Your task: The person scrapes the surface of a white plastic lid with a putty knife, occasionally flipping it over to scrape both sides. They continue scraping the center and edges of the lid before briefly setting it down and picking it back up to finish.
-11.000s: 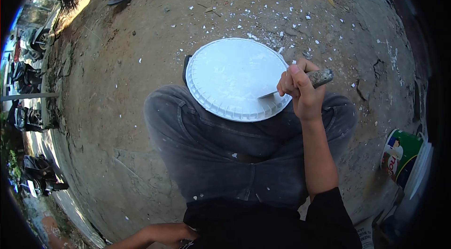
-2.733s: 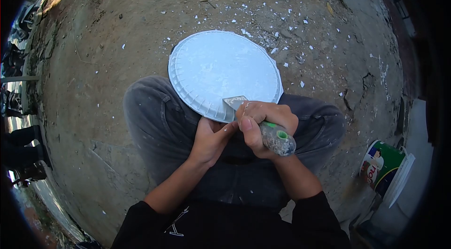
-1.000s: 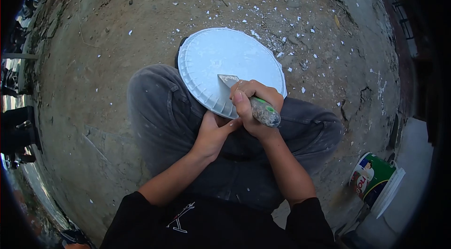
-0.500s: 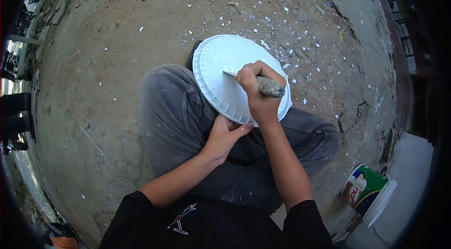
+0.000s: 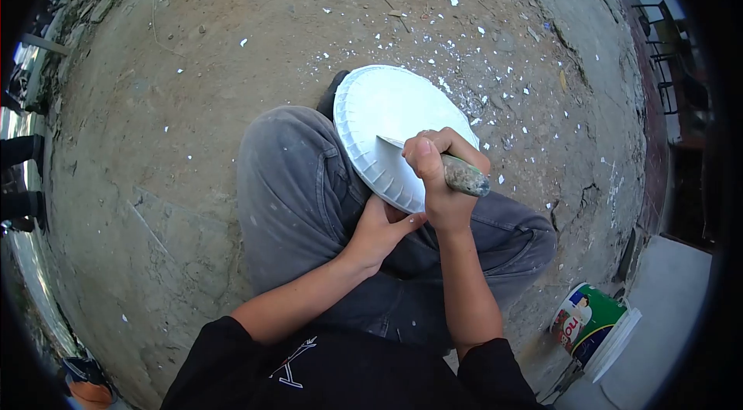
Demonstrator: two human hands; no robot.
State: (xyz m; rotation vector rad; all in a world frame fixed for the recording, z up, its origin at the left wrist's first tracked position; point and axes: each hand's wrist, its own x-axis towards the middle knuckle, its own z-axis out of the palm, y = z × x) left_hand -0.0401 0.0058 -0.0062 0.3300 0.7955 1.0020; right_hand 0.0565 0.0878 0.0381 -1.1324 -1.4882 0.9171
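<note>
A white round bucket lid (image 5: 414,100) with a ribbed rim rests tilted over my crossed legs. Fingers curled under its near rim, my left hand (image 5: 379,238) grips it with the thumb along the edge. My right hand (image 5: 445,182) is closed around the stained, rounded handle of a scraper (image 5: 466,176). Its thin blade points left, with the tip at the lid's surface left of the middle. Part of the blade is hidden behind my right fingers.
White flakes (image 5: 495,93) are scattered over the dirt ground beyond the lid. A green printed bucket (image 5: 594,325) with a white rim lies on its side at the lower right. Dark chairs (image 5: 662,54) stand at the right edge. Another person's dark-clothed legs (image 5: 23,205) show at far left.
My right hand and the scraper have moved toward me across the lid, nearer its close rim. My left hand keeps its hold. The whole view has shifted slightly.
</note>
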